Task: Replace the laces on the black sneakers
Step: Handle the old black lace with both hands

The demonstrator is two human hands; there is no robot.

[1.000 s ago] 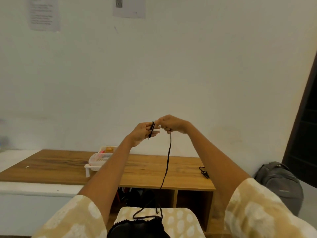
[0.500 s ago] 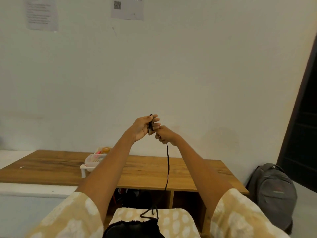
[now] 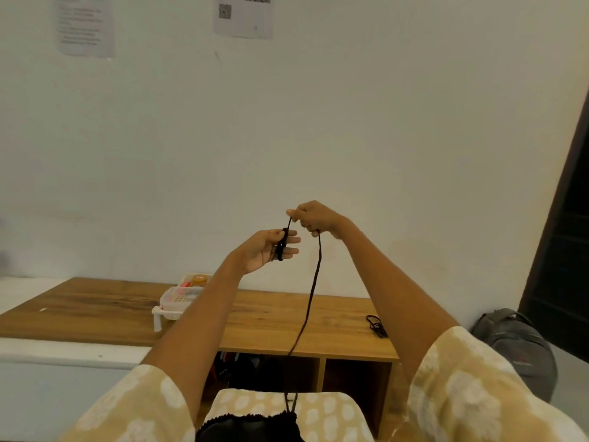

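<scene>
We see a matt black woven lace (image 3: 314,291) above a worktop (image 3: 95,311) of smooth grained wood. On the worktop stands a white plastic basket (image 3: 172,306); our sleeves (image 3: 471,387) are soft printed cloth.

We've got a black lace (image 3: 310,301) against a plain white wall (image 3: 382,138), tan sleeves (image 3: 471,387) with a blotchy white print, a warm brown wood-grain table (image 3: 95,307), a white basket (image 3: 173,303) holding pink and orange bits, and a grey backpack (image 3: 519,349) far right.
</scene>
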